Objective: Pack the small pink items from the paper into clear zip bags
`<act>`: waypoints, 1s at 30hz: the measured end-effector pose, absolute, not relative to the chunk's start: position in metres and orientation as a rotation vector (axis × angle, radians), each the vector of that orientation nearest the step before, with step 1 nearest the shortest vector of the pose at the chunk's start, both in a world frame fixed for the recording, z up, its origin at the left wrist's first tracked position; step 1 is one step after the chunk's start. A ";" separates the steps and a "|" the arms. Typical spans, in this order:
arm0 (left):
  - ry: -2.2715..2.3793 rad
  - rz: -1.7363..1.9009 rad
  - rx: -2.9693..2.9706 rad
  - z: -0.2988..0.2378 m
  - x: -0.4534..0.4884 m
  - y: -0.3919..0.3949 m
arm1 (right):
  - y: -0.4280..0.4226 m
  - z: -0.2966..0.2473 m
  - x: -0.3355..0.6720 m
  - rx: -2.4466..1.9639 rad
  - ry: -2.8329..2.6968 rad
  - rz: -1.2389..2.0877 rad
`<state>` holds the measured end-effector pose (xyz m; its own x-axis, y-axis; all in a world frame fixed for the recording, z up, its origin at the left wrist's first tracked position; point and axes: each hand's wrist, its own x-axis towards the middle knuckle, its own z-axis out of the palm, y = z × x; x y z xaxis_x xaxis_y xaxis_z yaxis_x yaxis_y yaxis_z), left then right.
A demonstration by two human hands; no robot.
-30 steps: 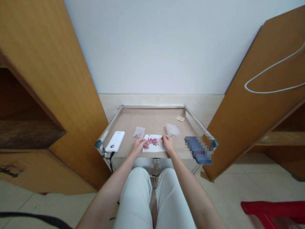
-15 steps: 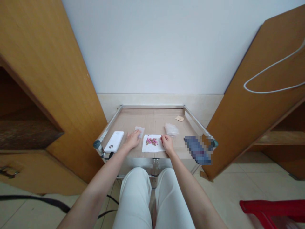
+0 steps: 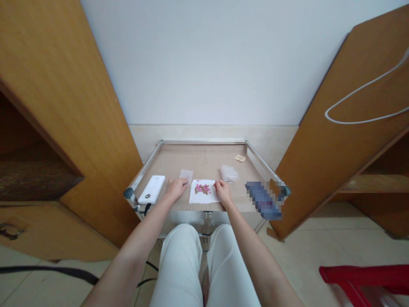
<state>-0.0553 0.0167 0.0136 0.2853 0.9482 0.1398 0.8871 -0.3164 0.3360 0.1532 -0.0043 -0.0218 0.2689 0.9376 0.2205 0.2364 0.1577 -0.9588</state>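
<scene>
A white sheet [image 3: 195,197], apparently paper or tissue, lies near the front edge of the table with a small heap of pink and brown bead-like pieces [image 3: 202,189] on it. My right hand [image 3: 223,191] rests over the sheet's right edge, fingers drawn together in a pinch; what is between them is too small to make out. Left of the sheet, a small clear plastic bag [image 3: 185,174] lies flat. My left hand [image 3: 177,188] is at the bag's near end, its fingers curled closed on it.
On the table [image 3: 204,160] are a white power bank [image 3: 152,189] at left, a stack of clear bags [image 3: 228,173] behind my right hand, a tan card [image 3: 240,158] and a blurred dark blue item [image 3: 263,200]. Metal rails edge the table. A red stool [image 3: 364,277] stands at lower right.
My left hand has gone from lying flat over the plastic bag to curled fingers at its near end. The right hand stays by the sheet's right edge. The view has shifted slightly.
</scene>
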 end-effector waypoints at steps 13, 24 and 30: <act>1.909 0.711 2.115 0.010 -0.045 0.015 | -0.003 -0.024 0.154 -1.329 -1.221 0.735; 1.603 1.444 1.573 0.009 -0.054 0.036 | -0.002 -0.025 0.153 -1.324 -1.220 0.736; 1.299 1.805 1.106 0.020 -0.053 0.042 | -0.004 -0.022 0.153 -1.334 -1.223 0.739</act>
